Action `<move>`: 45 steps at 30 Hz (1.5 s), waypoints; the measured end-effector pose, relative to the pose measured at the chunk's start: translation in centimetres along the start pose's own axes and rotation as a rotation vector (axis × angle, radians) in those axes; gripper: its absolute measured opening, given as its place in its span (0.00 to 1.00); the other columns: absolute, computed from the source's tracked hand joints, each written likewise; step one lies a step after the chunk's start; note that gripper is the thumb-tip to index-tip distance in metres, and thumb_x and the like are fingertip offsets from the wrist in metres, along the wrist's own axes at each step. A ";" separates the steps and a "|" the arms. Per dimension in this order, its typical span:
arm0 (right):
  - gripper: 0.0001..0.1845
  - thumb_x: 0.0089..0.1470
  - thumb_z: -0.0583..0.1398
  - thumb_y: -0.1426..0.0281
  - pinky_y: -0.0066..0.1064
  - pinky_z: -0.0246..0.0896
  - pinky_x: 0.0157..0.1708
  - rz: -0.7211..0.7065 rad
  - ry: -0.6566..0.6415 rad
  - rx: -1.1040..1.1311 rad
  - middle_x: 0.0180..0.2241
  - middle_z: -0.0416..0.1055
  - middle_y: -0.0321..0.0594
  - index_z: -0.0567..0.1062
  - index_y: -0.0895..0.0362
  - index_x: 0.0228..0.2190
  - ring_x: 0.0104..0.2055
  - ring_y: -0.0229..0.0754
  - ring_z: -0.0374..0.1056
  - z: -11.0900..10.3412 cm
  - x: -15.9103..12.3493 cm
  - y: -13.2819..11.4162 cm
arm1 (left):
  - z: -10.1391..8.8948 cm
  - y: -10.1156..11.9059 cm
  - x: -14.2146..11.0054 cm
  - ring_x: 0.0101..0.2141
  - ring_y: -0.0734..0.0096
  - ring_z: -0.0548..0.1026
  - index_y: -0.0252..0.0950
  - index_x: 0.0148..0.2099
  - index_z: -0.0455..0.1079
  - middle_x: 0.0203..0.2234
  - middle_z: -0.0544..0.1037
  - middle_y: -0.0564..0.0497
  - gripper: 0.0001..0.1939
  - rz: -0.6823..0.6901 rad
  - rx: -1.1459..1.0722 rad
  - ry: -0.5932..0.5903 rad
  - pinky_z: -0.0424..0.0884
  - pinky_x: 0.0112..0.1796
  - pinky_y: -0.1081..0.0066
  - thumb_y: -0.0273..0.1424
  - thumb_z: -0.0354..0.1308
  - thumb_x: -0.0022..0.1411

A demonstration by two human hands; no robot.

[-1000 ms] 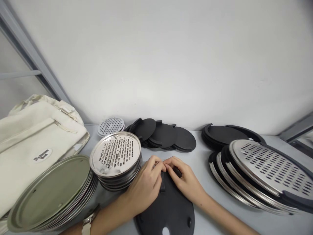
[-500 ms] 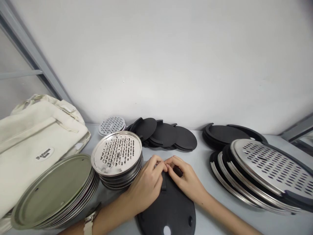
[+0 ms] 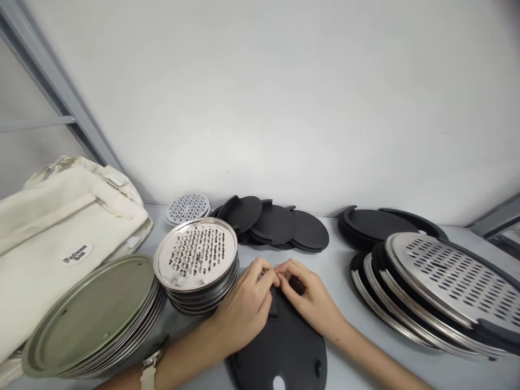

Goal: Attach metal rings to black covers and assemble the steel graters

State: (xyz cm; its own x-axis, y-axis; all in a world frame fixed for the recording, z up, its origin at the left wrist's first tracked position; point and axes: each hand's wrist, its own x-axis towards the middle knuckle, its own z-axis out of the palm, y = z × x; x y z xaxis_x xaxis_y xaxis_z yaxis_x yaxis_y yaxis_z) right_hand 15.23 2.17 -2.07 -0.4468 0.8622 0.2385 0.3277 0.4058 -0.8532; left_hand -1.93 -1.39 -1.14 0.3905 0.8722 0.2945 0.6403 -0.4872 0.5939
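Observation:
A black oval plate (image 3: 284,346) lies on the table in front of me, with a raised strip near its far end and a white round spot near its close end. Over that far end, my left hand (image 3: 252,303) and my right hand (image 3: 306,292) meet fingertip to fingertip. Both are closed in a pinch, and what lies between the fingers, if anything, is too small and hidden to make out. Beside my left hand stands a stack of round metal grater plates (image 3: 197,254). A watch (image 3: 150,368) is on my left wrist.
At left are a stack of olive oval trays (image 3: 89,314) and a cream bag (image 3: 49,244). Along the wall sit white grater discs (image 3: 187,208), black round discs (image 3: 276,223) and black oval pieces (image 3: 377,225). Oval metal graters with black rims (image 3: 455,276) are stacked at right.
The whole view has shifted very slightly. My hands keep the same pinch over the far end of the black plate.

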 end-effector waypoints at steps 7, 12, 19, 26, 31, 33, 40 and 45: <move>0.07 0.59 0.53 0.72 0.31 0.61 0.36 -0.004 -0.007 -0.029 0.31 0.68 0.37 0.69 0.55 0.30 0.34 0.40 0.65 0.0 0.0 0.2 | -0.1 0.2 -0.1 0.44 0.65 0.68 0.37 0.44 0.63 0.41 0.66 0.48 0.15 0.047 0.116 -0.014 0.70 0.48 0.63 0.16 0.43 0.60; 0.08 0.59 0.53 0.74 0.31 0.61 0.36 -0.003 -0.031 -0.057 0.31 0.67 0.37 0.69 0.55 0.29 0.34 0.40 0.65 -0.1 0.0 -0.1 | -0.4 0.6 -0.2 0.45 0.62 0.68 0.36 0.46 0.63 0.41 0.66 0.46 0.15 0.060 0.208 -0.085 0.70 0.48 0.59 0.17 0.43 0.61; 0.09 0.59 0.53 0.74 0.32 0.61 0.36 -0.019 -0.040 -0.071 0.30 0.67 0.38 0.69 0.55 0.28 0.34 0.40 0.65 -0.3 -0.1 -0.4 | -0.5 0.8 0.1 0.44 0.61 0.67 0.36 0.45 0.62 0.41 0.65 0.46 0.13 0.035 0.211 -0.142 0.69 0.47 0.59 0.17 0.43 0.62; 0.07 0.58 0.54 0.73 0.30 0.61 0.35 -0.010 -0.026 -0.044 0.30 0.66 0.37 0.70 0.55 0.29 0.33 0.39 0.65 -0.1 0.0 -0.2 | -0.4 0.6 -0.1 0.44 0.64 0.67 0.36 0.43 0.61 0.41 0.65 0.47 0.13 0.019 0.157 -0.117 0.69 0.47 0.61 0.17 0.43 0.61; 0.07 0.58 0.54 0.75 0.30 0.60 0.35 -0.023 -0.032 -0.035 0.30 0.66 0.36 0.70 0.55 0.29 0.33 0.39 0.64 -0.1 0.0 -0.1 | -0.3 0.4 -0.1 0.43 0.66 0.67 0.36 0.43 0.61 0.41 0.65 0.48 0.14 0.024 0.105 -0.073 0.69 0.47 0.63 0.16 0.43 0.61; 0.07 0.57 0.55 0.75 0.29 0.60 0.35 -0.030 -0.034 -0.031 0.30 0.66 0.36 0.69 0.55 0.29 0.33 0.38 0.64 -0.1 0.0 -0.1 | -0.2 0.3 -0.1 0.42 0.67 0.68 0.37 0.43 0.60 0.41 0.65 0.48 0.13 0.019 0.085 -0.062 0.70 0.47 0.64 0.16 0.43 0.61; 0.06 0.58 0.54 0.76 0.29 0.59 0.36 -0.041 -0.031 -0.020 0.30 0.66 0.35 0.69 0.55 0.30 0.33 0.38 0.64 -0.1 0.0 0.0 | -0.1 0.3 -0.2 0.43 0.67 0.67 0.37 0.43 0.60 0.41 0.64 0.49 0.14 0.008 0.053 -0.048 0.69 0.47 0.65 0.15 0.42 0.61; 0.06 0.58 0.54 0.76 0.29 0.59 0.35 -0.041 -0.035 -0.021 0.30 0.65 0.35 0.68 0.55 0.29 0.33 0.38 0.63 -0.1 -0.1 0.0 | 0.0 0.3 -0.2 0.43 0.67 0.67 0.37 0.43 0.60 0.41 0.64 0.49 0.14 0.008 0.050 -0.037 0.69 0.47 0.65 0.15 0.42 0.61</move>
State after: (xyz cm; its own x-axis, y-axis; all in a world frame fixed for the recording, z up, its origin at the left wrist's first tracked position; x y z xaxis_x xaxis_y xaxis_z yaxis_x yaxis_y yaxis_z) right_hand 15.37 2.13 -2.03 -0.4888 0.8339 0.2565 0.3261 0.4473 -0.8328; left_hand -1.84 -1.69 -1.05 0.4194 0.8667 0.2702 0.6689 -0.4962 0.5535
